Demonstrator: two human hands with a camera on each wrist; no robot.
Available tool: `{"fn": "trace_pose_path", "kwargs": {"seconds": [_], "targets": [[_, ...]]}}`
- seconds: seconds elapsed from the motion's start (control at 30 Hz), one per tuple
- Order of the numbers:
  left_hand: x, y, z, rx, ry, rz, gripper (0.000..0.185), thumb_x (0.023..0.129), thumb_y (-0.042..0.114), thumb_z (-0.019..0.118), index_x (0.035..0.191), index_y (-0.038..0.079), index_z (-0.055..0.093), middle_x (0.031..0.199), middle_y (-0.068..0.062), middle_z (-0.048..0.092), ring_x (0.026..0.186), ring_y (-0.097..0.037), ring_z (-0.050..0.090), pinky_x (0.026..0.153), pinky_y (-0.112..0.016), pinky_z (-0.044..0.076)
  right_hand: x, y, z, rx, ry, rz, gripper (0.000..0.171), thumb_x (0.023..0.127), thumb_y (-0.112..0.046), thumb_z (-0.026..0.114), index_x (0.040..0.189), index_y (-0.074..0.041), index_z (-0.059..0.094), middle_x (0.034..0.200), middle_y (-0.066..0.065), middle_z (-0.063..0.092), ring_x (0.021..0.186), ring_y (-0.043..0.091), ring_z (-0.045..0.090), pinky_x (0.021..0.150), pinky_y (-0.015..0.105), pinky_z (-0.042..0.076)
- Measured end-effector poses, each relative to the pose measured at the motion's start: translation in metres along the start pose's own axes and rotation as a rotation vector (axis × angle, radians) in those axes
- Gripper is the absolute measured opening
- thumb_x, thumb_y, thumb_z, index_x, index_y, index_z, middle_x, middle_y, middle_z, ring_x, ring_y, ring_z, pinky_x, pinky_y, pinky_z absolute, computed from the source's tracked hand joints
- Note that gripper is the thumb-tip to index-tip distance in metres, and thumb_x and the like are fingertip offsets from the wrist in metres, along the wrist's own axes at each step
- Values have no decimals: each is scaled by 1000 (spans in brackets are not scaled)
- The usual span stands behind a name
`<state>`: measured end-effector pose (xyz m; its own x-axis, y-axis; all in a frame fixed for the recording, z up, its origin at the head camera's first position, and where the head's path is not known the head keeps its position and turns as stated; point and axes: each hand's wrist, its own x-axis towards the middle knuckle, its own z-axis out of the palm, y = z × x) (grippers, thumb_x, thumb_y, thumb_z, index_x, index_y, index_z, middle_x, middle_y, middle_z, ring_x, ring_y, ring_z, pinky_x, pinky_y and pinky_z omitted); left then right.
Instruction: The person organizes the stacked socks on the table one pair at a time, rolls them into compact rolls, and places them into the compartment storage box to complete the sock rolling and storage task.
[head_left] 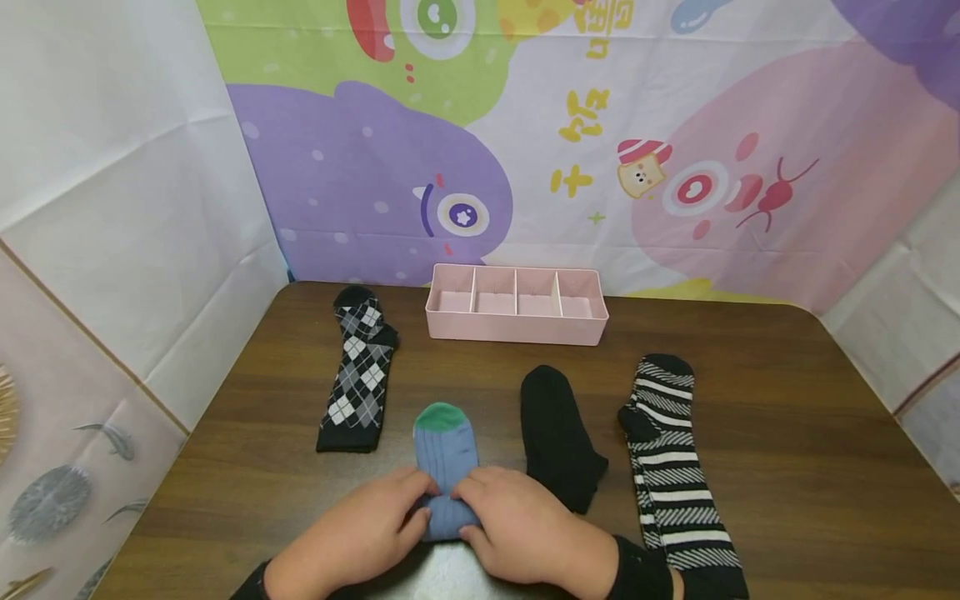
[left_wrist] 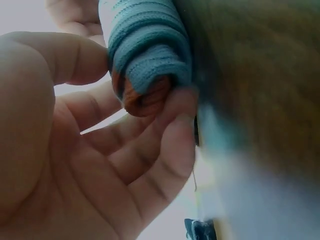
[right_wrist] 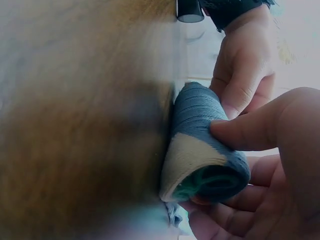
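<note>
My left hand (head_left: 352,533) and right hand (head_left: 517,525) both pinch the rolled near end of the blue sock (head_left: 447,454) lying mid-table between the argyle sock (head_left: 358,379) and black sock (head_left: 558,437); best keep the roll tight, thumbs level.

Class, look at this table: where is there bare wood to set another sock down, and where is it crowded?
Bare: right of the striped sock, left of the argyle sock. Crowded: the near middle, where both hands roll the blue sock beside the black sock.
</note>
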<state>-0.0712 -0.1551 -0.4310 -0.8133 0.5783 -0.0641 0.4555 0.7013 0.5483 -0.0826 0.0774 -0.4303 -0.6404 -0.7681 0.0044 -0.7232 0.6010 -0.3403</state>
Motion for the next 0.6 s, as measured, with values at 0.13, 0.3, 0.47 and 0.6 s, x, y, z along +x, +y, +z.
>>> {"fn": "trace_pose_path", "kwargs": {"seconds": [0.13,0.3,0.47,0.6], "targets": [[0,1,0,75,70,43,13,99,19,64,111,16,70,107,10,58,94,-5,57,83,-36,54,1,1,0,32,-19,18,27,100,-30,67,121,-13,66,109,-7,64,104,8,60,93,31,50],[-1,1,0,105,111,79,17,92,19,71,109,19,70,102,14,57,91,-4,53,81,-33,52,1,1,1,103,-40,63,29,104,-31,61,124,-11,66,116,-4,67,111,10,61,97,34,50],[-3,0,-2,84,70,79,28,88,25,79,114,20,69,104,15,56,92,-4,53,80,-32,51,2,3,2,183,-43,100,31,106,-32,56,125,-9,67,119,-1,68,112,11,63,95,33,52],[-3,-1,-2,80,42,76,31,89,27,80,116,19,69,108,13,58,95,-4,56,83,-33,53,2,4,4,254,-30,118,27,106,-32,56,120,-12,68,109,-5,69,100,7,64,86,29,54]]}}
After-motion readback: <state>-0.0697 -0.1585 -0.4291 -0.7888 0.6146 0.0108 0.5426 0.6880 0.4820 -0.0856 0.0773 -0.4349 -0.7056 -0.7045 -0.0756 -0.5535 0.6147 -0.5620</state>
